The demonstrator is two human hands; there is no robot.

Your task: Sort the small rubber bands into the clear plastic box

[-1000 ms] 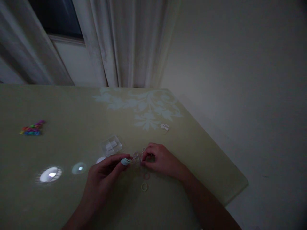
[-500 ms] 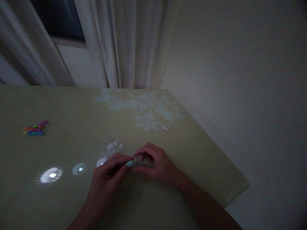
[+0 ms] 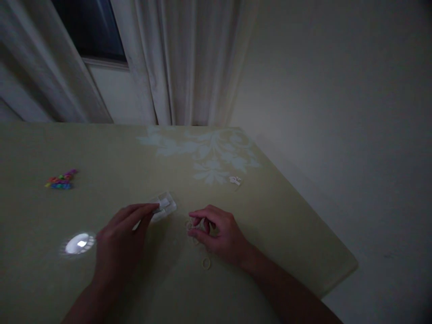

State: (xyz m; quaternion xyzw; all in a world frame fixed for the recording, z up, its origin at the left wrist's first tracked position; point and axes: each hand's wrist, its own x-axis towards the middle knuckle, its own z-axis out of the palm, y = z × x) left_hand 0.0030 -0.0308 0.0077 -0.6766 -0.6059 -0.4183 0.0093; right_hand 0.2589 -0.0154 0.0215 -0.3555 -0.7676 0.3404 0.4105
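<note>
My left hand has its thumb and fingertips pinched together over the near left side of a clear compartment box. Whatever lies between those fingertips is too small to make out. White pieces show inside the box. To the right, my right hand pinches a small, pale, ring-like piece between thumb and forefinger, low over the table. Part of another pale ring shows just under the thumb. A loose pale ring lies on the table nearer to me.
Small colourful pieces lie in a cluster at the left of the table. Small white pieces are beyond my right hand. A bright light reflection glares at the left. Curtains and a wall border the table.
My hands have come apart. The left has moved left to the clear box, and the light blue piece no longer shows at its fingertips. The right stays almost in place, fingers more closed.
</note>
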